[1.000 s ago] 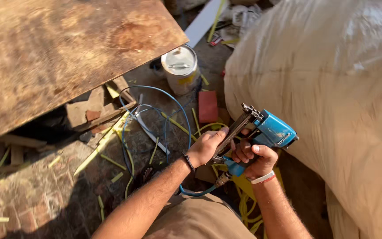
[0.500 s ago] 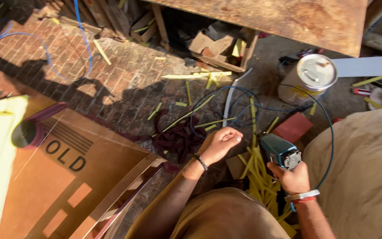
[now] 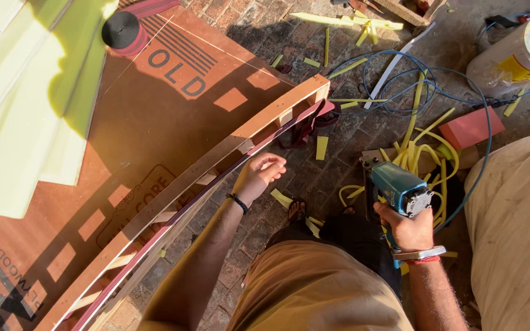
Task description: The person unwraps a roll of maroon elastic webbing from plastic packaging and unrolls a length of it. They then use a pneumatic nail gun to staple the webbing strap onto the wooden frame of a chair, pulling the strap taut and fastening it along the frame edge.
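A white canister with a yellow label lies top right, a brown printed board left

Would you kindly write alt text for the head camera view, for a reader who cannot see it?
Seen from above, a person's right hand grips a blue pneumatic nail gun while the empty left hand reaches toward a curved wooden frame lying on a brown plywood sheet. A blue hose, yellow strips and a white canister litter the brick floor.

A brick-paved floor lies in hard low sunlight with long shadows. Yellow-green offcut strips litter it. A reddish plywood sheet lies at left, pale green panels across its corner.
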The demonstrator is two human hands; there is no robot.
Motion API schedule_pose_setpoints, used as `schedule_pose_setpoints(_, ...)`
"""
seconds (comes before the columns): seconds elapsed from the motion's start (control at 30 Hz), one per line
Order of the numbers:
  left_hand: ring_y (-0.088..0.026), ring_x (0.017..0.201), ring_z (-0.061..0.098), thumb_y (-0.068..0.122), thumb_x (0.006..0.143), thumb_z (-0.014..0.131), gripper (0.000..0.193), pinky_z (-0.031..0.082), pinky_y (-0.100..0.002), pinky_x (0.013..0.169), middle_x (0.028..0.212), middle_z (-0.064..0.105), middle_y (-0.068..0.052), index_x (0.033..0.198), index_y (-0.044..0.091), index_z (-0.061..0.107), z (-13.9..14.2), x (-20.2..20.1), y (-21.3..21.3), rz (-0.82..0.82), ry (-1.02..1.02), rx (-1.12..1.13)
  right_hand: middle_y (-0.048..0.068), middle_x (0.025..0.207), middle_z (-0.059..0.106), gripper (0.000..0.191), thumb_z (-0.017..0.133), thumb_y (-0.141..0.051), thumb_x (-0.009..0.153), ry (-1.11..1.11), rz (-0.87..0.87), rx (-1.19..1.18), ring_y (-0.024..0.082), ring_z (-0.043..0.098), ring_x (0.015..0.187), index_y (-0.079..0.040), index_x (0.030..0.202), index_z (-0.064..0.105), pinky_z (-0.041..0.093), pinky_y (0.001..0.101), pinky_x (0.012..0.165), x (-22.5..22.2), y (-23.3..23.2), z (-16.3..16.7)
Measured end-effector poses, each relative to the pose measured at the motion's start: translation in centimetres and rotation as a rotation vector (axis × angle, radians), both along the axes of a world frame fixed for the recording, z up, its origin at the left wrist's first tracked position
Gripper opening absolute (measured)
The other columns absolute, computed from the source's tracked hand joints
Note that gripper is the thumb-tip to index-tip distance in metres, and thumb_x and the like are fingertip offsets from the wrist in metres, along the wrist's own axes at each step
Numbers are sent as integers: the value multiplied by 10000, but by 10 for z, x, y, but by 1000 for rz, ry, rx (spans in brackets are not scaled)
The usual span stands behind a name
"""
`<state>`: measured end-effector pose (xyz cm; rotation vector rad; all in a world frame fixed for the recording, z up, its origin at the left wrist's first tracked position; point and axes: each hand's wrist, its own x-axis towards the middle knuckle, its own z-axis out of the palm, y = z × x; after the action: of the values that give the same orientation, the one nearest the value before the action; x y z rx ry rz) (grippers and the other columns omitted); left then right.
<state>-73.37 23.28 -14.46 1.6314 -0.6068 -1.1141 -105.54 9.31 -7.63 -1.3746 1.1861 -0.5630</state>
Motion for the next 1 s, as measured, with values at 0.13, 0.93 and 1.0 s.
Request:
schedule_pose_setpoints(0.13,-93,857,691,249,950,637,256,554,-266,764,970,767,-31,1119,74,719,10,0,82,64,-17,179,47,699,683,167,812,-63,785,176,67,-30,123,600,587,12,907,725,459,292,530,-8,71,8)
schedule_pose_setpoints(0.93,-333,1201,600,226,865,800,431,487,-461,1003,1270,656,-166,1233,68,641,60,39,750,369,-1197,554,56,701,641,172,792,-33,898,-125,308,65,141,574,556,25,989,658,464,297,514,91,571,0)
schedule_pose_setpoints(1.0,-343,1230,584,258,882,795,434,480,-468,1043,1284,649,-148,1243,84,628,64,69,808,374,-1258,565,14,795,673,326,759,15,809,-277,265,58,120,582,567,-60,1112,665,467,284,490,104,605,2)
